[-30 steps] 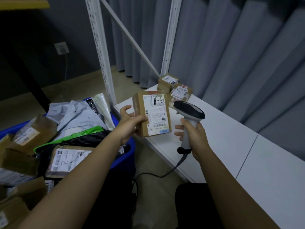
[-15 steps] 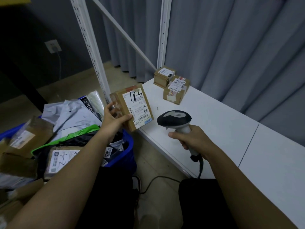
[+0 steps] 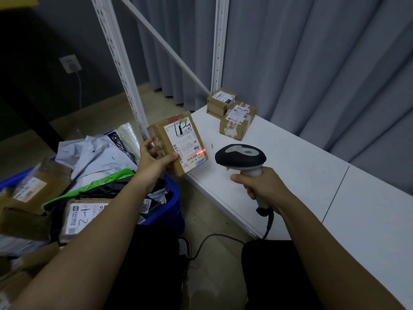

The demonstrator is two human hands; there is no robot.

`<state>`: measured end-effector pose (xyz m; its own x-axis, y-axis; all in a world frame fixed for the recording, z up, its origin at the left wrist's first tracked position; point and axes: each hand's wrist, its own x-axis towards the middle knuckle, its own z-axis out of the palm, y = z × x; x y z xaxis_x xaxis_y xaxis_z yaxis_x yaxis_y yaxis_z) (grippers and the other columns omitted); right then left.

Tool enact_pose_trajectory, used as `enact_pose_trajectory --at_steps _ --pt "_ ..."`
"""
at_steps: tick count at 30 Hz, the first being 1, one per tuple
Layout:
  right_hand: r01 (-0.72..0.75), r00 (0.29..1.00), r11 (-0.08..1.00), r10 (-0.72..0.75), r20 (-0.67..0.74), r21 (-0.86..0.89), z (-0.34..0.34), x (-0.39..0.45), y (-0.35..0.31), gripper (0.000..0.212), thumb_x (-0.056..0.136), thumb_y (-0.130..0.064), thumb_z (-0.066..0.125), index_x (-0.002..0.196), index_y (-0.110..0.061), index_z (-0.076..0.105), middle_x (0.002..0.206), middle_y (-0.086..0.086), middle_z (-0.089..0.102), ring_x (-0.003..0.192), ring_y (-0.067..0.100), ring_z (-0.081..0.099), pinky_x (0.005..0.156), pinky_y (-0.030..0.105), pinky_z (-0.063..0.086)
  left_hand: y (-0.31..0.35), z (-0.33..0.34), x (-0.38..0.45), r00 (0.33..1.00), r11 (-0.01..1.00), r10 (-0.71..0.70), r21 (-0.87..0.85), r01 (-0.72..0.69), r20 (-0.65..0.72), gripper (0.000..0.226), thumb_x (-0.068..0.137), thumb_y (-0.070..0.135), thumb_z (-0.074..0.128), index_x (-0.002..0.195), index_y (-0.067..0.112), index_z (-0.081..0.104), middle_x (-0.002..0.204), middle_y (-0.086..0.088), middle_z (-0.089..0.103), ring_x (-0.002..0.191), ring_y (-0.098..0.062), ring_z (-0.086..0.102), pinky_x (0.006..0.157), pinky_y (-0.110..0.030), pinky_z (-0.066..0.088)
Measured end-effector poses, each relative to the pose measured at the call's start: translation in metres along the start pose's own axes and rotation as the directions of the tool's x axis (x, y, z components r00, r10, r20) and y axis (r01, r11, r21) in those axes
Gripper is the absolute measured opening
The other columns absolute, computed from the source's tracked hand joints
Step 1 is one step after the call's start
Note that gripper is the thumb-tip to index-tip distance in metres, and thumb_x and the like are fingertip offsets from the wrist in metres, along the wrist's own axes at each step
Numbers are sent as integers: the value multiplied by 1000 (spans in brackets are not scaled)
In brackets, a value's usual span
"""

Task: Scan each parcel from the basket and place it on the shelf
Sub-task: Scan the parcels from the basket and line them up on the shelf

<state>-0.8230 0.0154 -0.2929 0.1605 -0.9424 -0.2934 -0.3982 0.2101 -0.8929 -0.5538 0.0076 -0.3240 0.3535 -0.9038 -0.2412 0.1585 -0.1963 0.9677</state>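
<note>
My left hand (image 3: 154,161) grips a small brown cardboard parcel (image 3: 178,142) by its lower left corner, label side up, over the gap between the basket and the shelf. A red scan line glows on the label near its barcode. My right hand (image 3: 261,186) holds the handle of a black and grey barcode scanner (image 3: 240,157), whose head points left at the parcel, a short way apart from it. The blue basket (image 3: 169,209) at lower left is piled with parcels and mail bags.
Two small cardboard boxes (image 3: 221,102) (image 3: 238,121) sit at the far left end of the white shelf (image 3: 312,175). White shelf uprights (image 3: 118,63) rise behind the basket. Grey curtains hang behind the shelf. The scanner's cable (image 3: 214,239) runs down to the floor.
The parcel moved left and lower, away from my face. The scanner tilted down to point at the label, and a red scan line now shows on it.
</note>
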Motion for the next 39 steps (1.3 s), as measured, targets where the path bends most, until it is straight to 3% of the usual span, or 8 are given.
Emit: enact_pose_trajectory --at_steps 14,17,22,26,29,32,34,39 --pt "-147 980 946 178 -83 290 -4 23 10 17 85 -22 71 82 -11 59 63 5 54 49 12 49 49 24 43 -19 23 4 989 972 -146 188 143 1 60 85 30 69 129 15 30 121 -4 48 98 -19 55 71 -35 54" --pt "-186 960 920 245 -136 344 -13 34 17 16 86 -22 70 89 -11 59 64 4 54 50 13 49 49 23 43 -36 41 14 975 934 -216 301 194 41 54 84 40 69 121 18 35 120 -5 55 102 -23 59 88 -42 53" --pt "-279 912 871 372 -172 403 -26 45 37 22 84 -27 72 86 -11 58 65 5 55 51 14 49 50 23 43 -63 91 26 927 893 -318 390 223 201 47 89 39 63 121 17 37 115 -9 61 95 -21 63 79 -40 55" --pt "-309 877 807 447 -178 503 -32 48 54 22 84 -23 73 84 -9 57 63 5 53 49 14 47 47 22 41 -91 125 35 974 827 -130 562 3 186 40 99 27 48 137 16 41 137 -8 51 120 -27 53 101 -37 44" --pt "-261 877 833 416 -241 487 -41 56 60 21 84 -23 72 80 -9 56 62 5 52 48 14 47 48 23 40 -102 135 31 881 688 158 590 -422 447 38 100 28 44 137 19 45 141 -7 44 128 -24 47 102 -35 44" --pt "-223 868 848 397 -298 481 -52 66 65 22 85 -22 71 81 -8 55 62 6 52 49 15 47 50 25 41 -110 141 26 704 233 34 679 -696 709 56 97 45 44 148 26 30 160 -5 12 147 -27 12 117 -49 18" --pt "-219 869 847 395 -298 485 -57 73 66 21 86 -22 70 81 -8 55 63 6 52 50 16 47 51 26 41 -117 144 30 678 -1 -46 679 -734 733 66 97 51 37 153 31 7 161 -3 -8 148 -28 -9 117 -50 0" --pt "-230 858 850 407 -314 473 -65 86 77 21 85 -25 70 83 -10 55 63 6 53 48 15 46 49 25 40 -119 170 52 681 -137 -47 670 -729 731 67 101 42 36 151 34 -8 160 -4 -17 146 -29 -18 112 -46 -19"
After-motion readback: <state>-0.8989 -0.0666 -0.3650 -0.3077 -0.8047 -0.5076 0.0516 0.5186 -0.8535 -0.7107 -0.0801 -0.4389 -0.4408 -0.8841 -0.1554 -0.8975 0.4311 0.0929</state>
